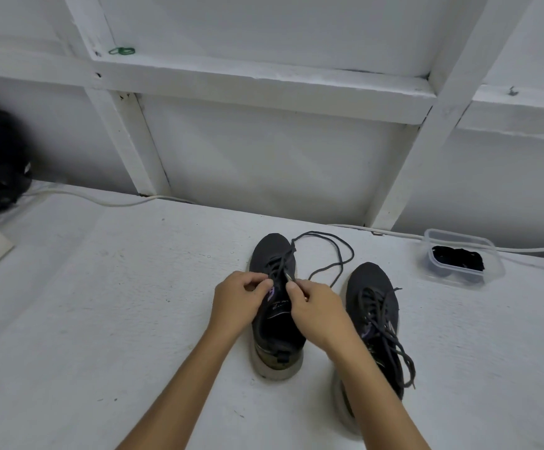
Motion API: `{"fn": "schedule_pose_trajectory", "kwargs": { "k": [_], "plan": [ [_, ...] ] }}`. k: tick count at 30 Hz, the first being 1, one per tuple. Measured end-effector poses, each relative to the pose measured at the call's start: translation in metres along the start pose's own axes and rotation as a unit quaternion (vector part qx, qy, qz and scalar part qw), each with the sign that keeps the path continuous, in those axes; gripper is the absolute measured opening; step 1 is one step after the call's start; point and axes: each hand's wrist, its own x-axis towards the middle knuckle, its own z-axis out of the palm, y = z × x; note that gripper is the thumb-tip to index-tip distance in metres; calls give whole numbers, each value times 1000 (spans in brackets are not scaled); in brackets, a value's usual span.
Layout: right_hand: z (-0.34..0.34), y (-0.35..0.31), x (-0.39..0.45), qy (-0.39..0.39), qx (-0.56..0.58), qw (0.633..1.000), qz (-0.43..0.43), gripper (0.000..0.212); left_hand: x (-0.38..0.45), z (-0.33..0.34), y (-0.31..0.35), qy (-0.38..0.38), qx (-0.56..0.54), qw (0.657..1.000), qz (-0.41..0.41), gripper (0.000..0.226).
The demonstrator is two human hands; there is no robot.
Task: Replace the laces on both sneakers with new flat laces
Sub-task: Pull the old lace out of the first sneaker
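Currently both hands are on the left sneaker (275, 306), which sits upright mid-surface (101, 303), toe pointing away. Left hand (239, 302) has fingers curled at the left side of the lacing; can't tell whether it pinches the lace or the shoe's edge. Right hand (317, 311) pinches the old lace (329, 254) near the upper eyelets; the lace's free length loops out on the surface past the toe. Right sneaker (374, 323) stands just beside it, laced, ends hanging loose by the heel. Clear plastic container (462, 258) with dark laces inside sits far right, near the wall.
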Motion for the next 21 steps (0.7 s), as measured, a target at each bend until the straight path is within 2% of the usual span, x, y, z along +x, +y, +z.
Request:
{"fn": "schedule_pose_trajectory", "kwargs": {
  "k": [2,8,10,13,16,19,21],
  "plan": [
    [11,5,-8,28,34,999,-17,32,8,1,2,-5,4,1000,-5,5],
    [35,12,-21,60,148,987,2,41,28,-5,6,-35,119,990,70,11],
    [37,16,-20,56,175,983,11,43,33,-9,8,-37,96,993,66,11],
    [37,23,-21,45,228,973,12,43,32,-13,7,-61,16,998,9,6],
    [40,27,-22,56,250,967,16,42,25,-9,-3,-88,-25,995,-28,18],
    [43,28,-20,65,253,965,24,40,24,-5,-10,-69,-21,997,-10,6],
    [44,28,-20,66,248,966,22,38,28,-8,-9,-50,-2,998,24,8]
  ]
}}
